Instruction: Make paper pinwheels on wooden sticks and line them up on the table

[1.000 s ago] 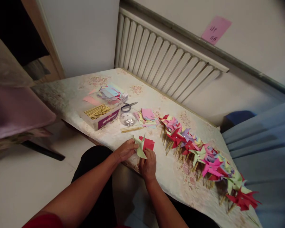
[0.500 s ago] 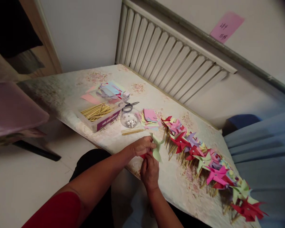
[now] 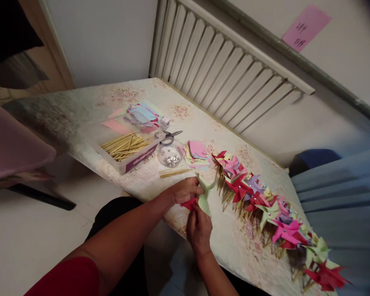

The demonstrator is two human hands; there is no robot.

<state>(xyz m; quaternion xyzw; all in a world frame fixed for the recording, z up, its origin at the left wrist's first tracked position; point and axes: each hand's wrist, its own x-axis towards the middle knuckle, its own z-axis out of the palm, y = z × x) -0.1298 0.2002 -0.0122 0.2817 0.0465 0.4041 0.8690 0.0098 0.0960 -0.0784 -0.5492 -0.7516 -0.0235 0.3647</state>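
Over the table's near edge, my left hand (image 3: 186,191) pinches a light green paper pinwheel (image 3: 205,202) with curled blades. Just below it, my right hand (image 3: 200,228) is closed, its fingertips at the pinwheel's lower edge. A piece of red paper (image 3: 188,204) shows between the two hands, on the near side of the green one; how they are joined is hidden by my fingers. To the right stands a long row of finished pinwheels (image 3: 239,187) in red, pink, purple and green on thin sticks.
Ahead on the flowered tablecloth (image 3: 179,112) lie a plastic box (image 3: 142,159) of sticks, scissors (image 3: 169,137), a clear dish (image 3: 170,155) of small shiny pieces, several loose sticks (image 3: 174,173) and stacked coloured paper squares (image 3: 197,150). A radiator (image 3: 222,70) runs along the wall behind.
My right hand has shifted slightly down and right along the green pinwheel. More of the red paper shows between my hands. The camera view has shifted a little.
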